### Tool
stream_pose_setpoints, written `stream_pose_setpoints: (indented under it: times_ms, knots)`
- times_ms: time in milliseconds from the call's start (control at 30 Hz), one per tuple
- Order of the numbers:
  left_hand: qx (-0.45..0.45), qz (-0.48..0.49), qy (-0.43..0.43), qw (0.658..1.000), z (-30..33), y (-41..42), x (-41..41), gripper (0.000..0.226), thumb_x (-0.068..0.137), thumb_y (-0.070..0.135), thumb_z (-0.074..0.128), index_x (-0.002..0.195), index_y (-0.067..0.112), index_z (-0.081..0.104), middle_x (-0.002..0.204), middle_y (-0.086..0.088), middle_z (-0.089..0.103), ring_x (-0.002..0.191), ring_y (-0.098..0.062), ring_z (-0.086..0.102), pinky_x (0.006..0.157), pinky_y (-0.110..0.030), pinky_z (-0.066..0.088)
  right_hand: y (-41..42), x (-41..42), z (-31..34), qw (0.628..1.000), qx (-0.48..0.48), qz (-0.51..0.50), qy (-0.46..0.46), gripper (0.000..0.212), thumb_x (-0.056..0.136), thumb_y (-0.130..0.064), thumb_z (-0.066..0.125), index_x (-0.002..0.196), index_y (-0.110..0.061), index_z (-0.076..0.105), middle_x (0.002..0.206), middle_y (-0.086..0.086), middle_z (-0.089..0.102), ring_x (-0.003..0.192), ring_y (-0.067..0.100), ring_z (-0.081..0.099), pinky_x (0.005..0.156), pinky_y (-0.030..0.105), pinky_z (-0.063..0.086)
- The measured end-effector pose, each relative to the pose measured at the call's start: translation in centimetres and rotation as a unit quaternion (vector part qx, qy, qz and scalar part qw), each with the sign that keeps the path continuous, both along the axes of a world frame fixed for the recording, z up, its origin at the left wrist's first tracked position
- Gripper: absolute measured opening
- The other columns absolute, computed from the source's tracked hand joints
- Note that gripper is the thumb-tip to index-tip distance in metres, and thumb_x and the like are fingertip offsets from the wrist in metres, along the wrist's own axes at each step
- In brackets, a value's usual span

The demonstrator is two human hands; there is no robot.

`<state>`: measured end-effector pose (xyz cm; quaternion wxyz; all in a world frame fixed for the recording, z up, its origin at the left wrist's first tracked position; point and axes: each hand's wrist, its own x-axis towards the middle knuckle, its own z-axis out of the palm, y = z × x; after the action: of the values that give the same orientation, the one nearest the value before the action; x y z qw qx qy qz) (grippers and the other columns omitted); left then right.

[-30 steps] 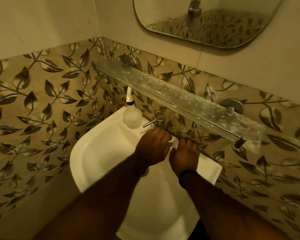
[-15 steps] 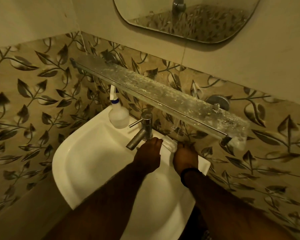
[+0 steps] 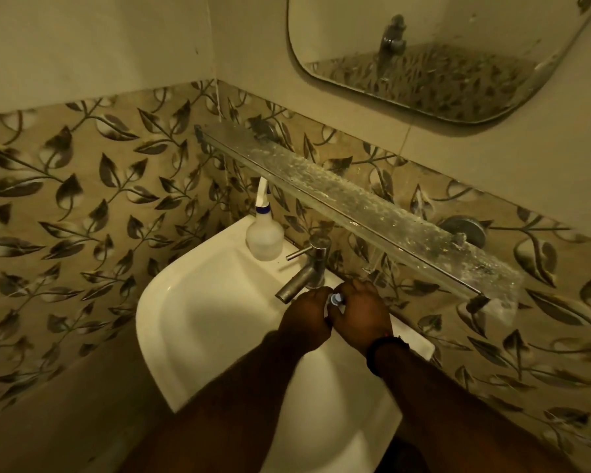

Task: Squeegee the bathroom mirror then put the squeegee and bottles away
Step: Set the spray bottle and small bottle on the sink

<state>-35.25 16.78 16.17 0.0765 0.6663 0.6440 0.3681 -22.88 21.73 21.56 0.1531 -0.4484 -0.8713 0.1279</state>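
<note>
Over the white sink [image 3: 191, 322], my left hand [image 3: 306, 317] and my right hand [image 3: 364, 314] are pressed together around a small bottle [image 3: 336, 299]; only its blue-and-white top shows between them. A clear spray bottle [image 3: 264, 238] with a white nozzle and blue collar stands upright on the sink's back left corner. The rounded mirror [image 3: 434, 52] hangs on the wall above. No squeegee is in view.
A steel tap [image 3: 307, 273] sits just left of my hands. A dusty glass shelf [image 3: 362, 206] on a metal rail runs along the leaf-patterned tiles above the sink, close over my hands. A round wall fitting [image 3: 464, 230] sits behind the shelf.
My hands came together from the sink's back edge and lifted the small bottle into view between them. The camera swung up, showing more of the mirror.
</note>
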Motion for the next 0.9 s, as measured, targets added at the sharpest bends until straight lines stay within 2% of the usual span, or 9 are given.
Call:
stream_pose_setpoints:
  times_ms: [67,200,333,400,500,600,767,900]
  knots:
    - [-0.022,0.026,-0.041,0.999,-0.4,-1.1,-0.2,0.025,0.089,0.014,0.064,0.111,0.002,0.066,0.102,-0.013,0.070,0.096,-0.030,0.067,0.086,-0.040,0.053,-0.8,-0.3,-0.3,1.000,-0.015,0.016,0.005,0.026,0.092,-0.035,0.053,0.104,-0.016,0.066,0.103,0.004,0.062,0.101,0.023,0.052,0.078,0.029,0.039]
    - [-0.076,0.053,-0.064,0.994,-1.3,-4.4,-2.1,0.036,0.090,0.023,0.068,0.121,0.005,0.063,0.111,-0.008,0.069,0.105,-0.020,0.065,0.093,-0.030,0.051,-2.9,-1.9,-0.6,0.998,-0.034,0.045,0.033,0.033,0.093,-0.049,0.049,0.107,-0.022,0.064,0.101,-0.003,0.061,0.100,0.016,0.049,0.077,0.024,0.036]
    - [-0.165,0.120,-0.097,0.974,-2.2,-7.2,-5.3,0.026,0.087,0.028,0.069,0.106,0.011,0.062,0.095,-0.001,0.067,0.085,-0.017,0.064,0.074,-0.023,0.045,-4.4,-4.1,-0.6,0.995,-0.034,0.078,0.043,0.037,0.091,-0.051,0.051,0.110,-0.022,0.063,0.105,-0.003,0.061,0.103,0.015,0.051,0.082,0.026,0.043]
    - [-0.190,0.169,-0.105,0.961,-2.3,-7.9,-6.9,0.025,0.089,0.033,0.068,0.104,0.014,0.060,0.093,0.003,0.064,0.084,-0.015,0.063,0.072,-0.016,0.039,-4.9,-5.0,-0.4,0.994,-0.028,0.093,0.054,0.035,0.091,-0.046,0.053,0.115,-0.022,0.062,0.110,-0.002,0.061,0.106,0.017,0.052,0.086,0.028,0.045]
    - [-0.194,0.229,-0.099,0.949,-1.9,-7.9,-8.8,0.034,0.087,0.037,0.071,0.110,0.015,0.059,0.101,0.000,0.066,0.095,-0.018,0.065,0.083,-0.018,0.041,-5.0,-6.5,0.0,0.991,-0.007,0.115,0.068,0.035,0.092,-0.038,0.056,0.119,-0.017,0.061,0.116,0.002,0.059,0.112,0.020,0.049,0.091,0.032,0.045]
    - [-0.164,0.269,-0.101,0.944,-0.6,-6.9,-10.0,0.040,0.083,0.035,0.076,0.113,0.014,0.059,0.109,-0.003,0.069,0.101,-0.023,0.066,0.085,-0.022,0.040,-4.6,-8.1,0.4,0.992,-0.012,0.116,0.057,0.040,0.092,-0.035,0.057,0.127,-0.016,0.057,0.125,0.004,0.055,0.121,0.022,0.045,0.099,0.035,0.044]
    - [-0.124,0.266,-0.122,0.948,1.2,-3.5,-11.3,0.047,0.081,0.032,0.078,0.119,0.011,0.061,0.116,-0.008,0.071,0.106,-0.029,0.066,0.085,-0.023,0.038,-2.6,-10.0,0.3,0.995,-0.028,0.092,0.024,0.050,0.095,-0.035,0.051,0.140,-0.015,0.044,0.140,0.005,0.049,0.132,0.024,0.039,0.112,0.034,0.030]
    - [-0.105,0.248,-0.115,0.956,1.7,-0.3,-11.7,0.044,0.083,0.028,0.078,0.119,0.007,0.063,0.110,-0.010,0.073,0.101,-0.030,0.068,0.083,-0.021,0.039,-0.5,-10.6,0.1,0.996,-0.014,0.089,-0.008,0.044,0.098,-0.034,0.045,0.137,-0.013,0.048,0.137,0.008,0.054,0.130,0.026,0.043,0.113,0.036,0.029]
